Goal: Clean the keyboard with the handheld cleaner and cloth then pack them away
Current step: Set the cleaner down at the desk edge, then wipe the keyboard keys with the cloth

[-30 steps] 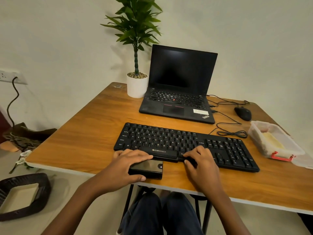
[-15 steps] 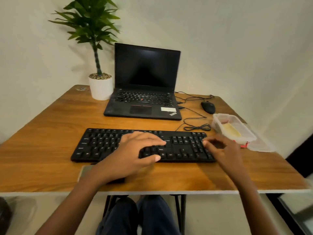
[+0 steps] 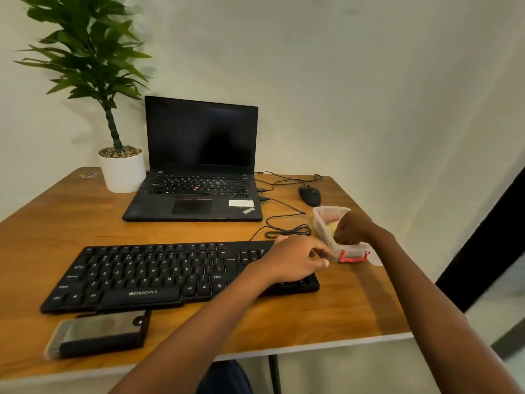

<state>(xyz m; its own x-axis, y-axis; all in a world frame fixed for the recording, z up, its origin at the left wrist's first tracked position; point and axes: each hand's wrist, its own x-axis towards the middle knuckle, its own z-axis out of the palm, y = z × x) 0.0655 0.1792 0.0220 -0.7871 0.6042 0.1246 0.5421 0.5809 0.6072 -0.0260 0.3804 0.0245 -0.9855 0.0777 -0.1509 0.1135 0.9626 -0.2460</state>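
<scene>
A black keyboard (image 3: 159,274) lies across the wooden table (image 3: 56,223). At its right end stands a small clear plastic box (image 3: 321,220) with a red clip (image 3: 353,255); something yellow (image 3: 331,227) and something pink show inside. My right hand (image 3: 353,227) reaches down into the box with curled fingers, and what they grip is hidden. My left hand (image 3: 295,260) hovers over the keyboard's right end, its relaxed fingertips at the box's near corner. I cannot pick out the handheld cleaner.
An open black laptop (image 3: 196,194) sits behind the keyboard, with a white plant pot (image 3: 122,172) to its left and a black mouse (image 3: 309,194) with coiled cable (image 3: 287,230) to its right. A dark phone-like slab (image 3: 99,332) lies at the front left edge.
Both hands moved right from the keyboard's front edge to the plastic box. My left hand let go of the dark slab. The view swung right.
</scene>
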